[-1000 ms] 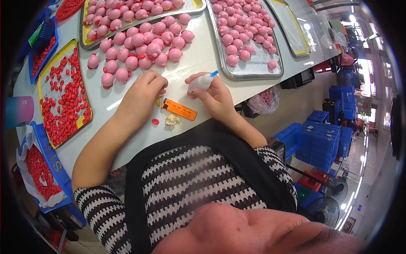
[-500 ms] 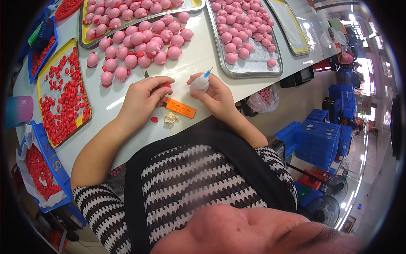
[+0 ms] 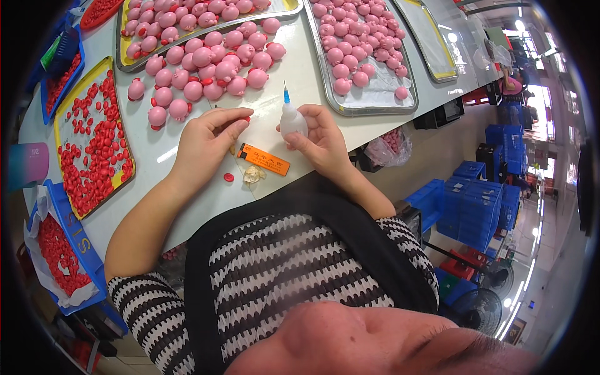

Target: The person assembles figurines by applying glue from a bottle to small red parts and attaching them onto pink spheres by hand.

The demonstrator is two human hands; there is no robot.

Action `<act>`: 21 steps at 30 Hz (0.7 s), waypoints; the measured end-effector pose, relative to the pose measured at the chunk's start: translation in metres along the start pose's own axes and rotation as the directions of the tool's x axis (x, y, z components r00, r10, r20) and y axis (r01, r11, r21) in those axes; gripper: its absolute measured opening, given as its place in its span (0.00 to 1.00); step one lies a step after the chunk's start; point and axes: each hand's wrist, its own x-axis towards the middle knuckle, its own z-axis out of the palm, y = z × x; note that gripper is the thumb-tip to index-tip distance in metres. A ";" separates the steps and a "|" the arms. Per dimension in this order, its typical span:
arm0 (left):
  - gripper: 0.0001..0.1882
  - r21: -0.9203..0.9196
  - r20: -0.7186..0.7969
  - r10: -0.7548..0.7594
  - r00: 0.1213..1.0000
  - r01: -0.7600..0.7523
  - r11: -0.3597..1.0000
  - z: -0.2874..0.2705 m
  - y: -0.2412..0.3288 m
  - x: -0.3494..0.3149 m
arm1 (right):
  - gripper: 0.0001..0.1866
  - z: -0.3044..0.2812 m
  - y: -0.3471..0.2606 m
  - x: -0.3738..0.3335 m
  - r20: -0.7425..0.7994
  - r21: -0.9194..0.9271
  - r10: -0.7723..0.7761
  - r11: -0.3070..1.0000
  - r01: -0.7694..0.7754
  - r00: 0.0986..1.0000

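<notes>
Right hand (image 3: 322,139) clamped on small white plastic glue bottle (image 3: 292,120), left hand (image 3: 206,140) at nine o'clock pinching tiny red round piece (image 3: 247,118).

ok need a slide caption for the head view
Right hand holds a small glue bottle upright; left hand pinches a small red piece beside pink toy pigs.

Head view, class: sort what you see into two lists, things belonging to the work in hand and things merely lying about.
In use:
- left hand pinching a small red piece
- right hand holding a small white squeeze bottle with a blue nozzle
- pink figures on the table

Lying about:
- orange lighter
- loose red piece
- blue crates
</notes>
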 end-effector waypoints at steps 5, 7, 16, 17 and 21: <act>0.09 -0.037 0.021 -0.114 0.993 0.115 0.993 0.000 0.000 0.000 | 0.17 -0.001 0.002 -0.001 -0.004 0.002 -0.008 1.000 0.008 1.000; 0.09 -0.036 0.012 -0.119 0.993 0.119 0.992 0.001 0.002 0.000 | 0.17 -0.002 0.002 -0.002 -0.060 -0.053 -0.036 0.998 0.033 0.998; 0.09 0.115 -0.036 0.065 0.997 -0.060 0.991 0.002 -0.002 0.001 | 0.15 -0.005 0.003 -0.006 -0.196 -0.231 -0.276 0.946 0.229 0.941; 0.10 0.109 -0.036 0.087 0.996 -0.083 0.991 0.002 -0.002 0.002 | 0.15 -0.004 0.002 -0.007 -0.196 -0.231 -0.275 0.946 0.228 0.941; 0.10 0.089 -0.046 0.090 0.995 -0.085 0.992 0.004 -0.002 0.002 | 0.14 -0.003 -0.002 -0.007 -0.160 -0.344 -0.339 0.899 0.270 0.927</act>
